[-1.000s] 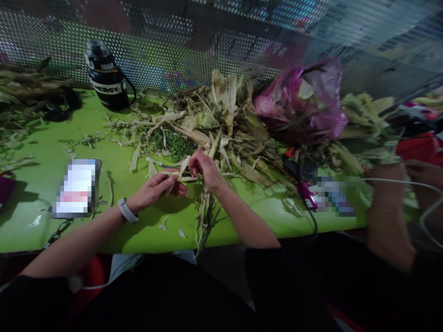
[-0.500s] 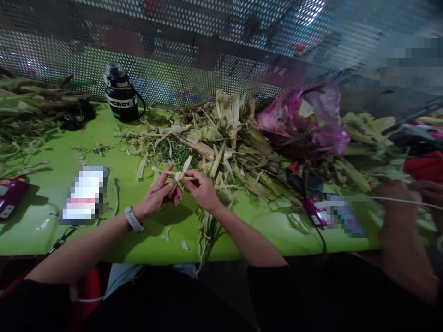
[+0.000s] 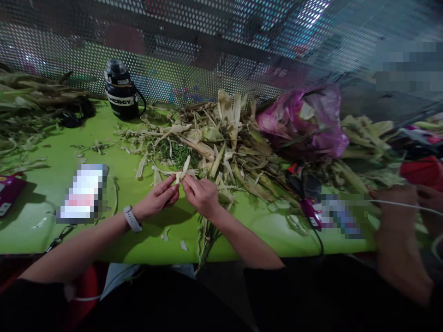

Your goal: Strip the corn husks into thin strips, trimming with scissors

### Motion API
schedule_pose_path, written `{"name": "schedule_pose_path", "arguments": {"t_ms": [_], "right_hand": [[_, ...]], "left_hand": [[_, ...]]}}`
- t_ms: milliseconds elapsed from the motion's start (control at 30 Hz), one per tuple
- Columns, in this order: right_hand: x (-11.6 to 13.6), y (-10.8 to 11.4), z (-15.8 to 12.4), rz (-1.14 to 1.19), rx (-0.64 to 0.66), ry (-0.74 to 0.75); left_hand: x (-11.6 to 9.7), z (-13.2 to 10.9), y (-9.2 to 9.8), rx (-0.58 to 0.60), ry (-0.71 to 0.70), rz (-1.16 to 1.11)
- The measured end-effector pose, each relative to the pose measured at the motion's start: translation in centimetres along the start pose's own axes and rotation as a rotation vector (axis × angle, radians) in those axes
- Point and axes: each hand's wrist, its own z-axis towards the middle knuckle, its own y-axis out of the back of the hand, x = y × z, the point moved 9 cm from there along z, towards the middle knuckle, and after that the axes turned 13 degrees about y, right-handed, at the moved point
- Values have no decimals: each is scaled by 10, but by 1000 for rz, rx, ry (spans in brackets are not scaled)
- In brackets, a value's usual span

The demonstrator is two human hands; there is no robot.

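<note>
A pale strip of corn husk [image 3: 186, 164], looped or knotted at its lower end, is pinched between my two hands above the green table. My left hand [image 3: 162, 196], with a light watch band on the wrist, grips it from the left with fingers and thumb pressed together. From the right, my right hand [image 3: 201, 193] holds it near the knot, fingers curled in. The fingertips partly cover the husk. Just beyond my hands lies a heap of dry corn husks [image 3: 249, 161], with green shreds [image 3: 178, 154] at its near left side.
A black bottle [image 3: 122, 92] stands by the perforated metal screen [image 3: 194, 60]. A phone [image 3: 83, 193] and a purple device [image 3: 10, 189] lie left. A pink plastic bag [image 3: 301, 122] is behind the heap. On the right, another person's hands [image 3: 396, 203] are near a cable and more husks.
My left fingers, spread before, have closed in on the husk. My right hand has turned slightly and curled more tightly around it.
</note>
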Motion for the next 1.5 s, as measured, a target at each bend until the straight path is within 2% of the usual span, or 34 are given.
{"name": "schedule_pose_path", "arguments": {"t_ms": [167,333,433,500,567,600,667,733,767,833,900,1000,1133,1200,1267,1333,1400,1500], "right_hand": [[-3,5,3,74,-45,57],[4,-2,5,163,19,97],[8,2,8,243,53,125],[-2,20,11,258,-37,68],[-24,37,11,208,-137,-88],[-35,36,11,248,-114,-178],[-40,17,12,514,28,-243],[-30,-9,10,884,175,-259],[-28,-18,7,1018,197,-302],[-28,-28,2,1159,151,-415],[-32,-30,-2,1171,52,-506],[-33,-27,-3,1125,-54,-540],[-31,-19,1,971,-27,-482],[-35,-5,5,785,-21,-425],[-41,19,7,549,-91,-385],[-42,36,8,413,-131,-356],[-35,28,11,463,0,-297],[-14,-5,8,707,320,-250]], "left_hand": [[-7,-4,-1,14,-16,126],[-9,0,13,-119,-20,100],[-7,2,18,-206,16,204],[-10,2,15,-189,15,318],[-13,1,5,-102,-7,434],[-13,0,-1,-49,-20,483],[-12,-1,-8,19,-30,540],[-10,0,-10,33,-28,570],[-9,1,-9,28,-25,583],[-8,2,-9,17,-15,611],[-9,1,-10,29,1,643],[-10,0,-14,72,15,672],[-12,-1,-11,41,34,628],[-15,0,-7,19,23,524],[-21,1,-3,11,-25,385],[-25,1,5,-15,-56,299],[-23,2,11,-27,-17,282],[-17,3,15,-21,42,288]]}}
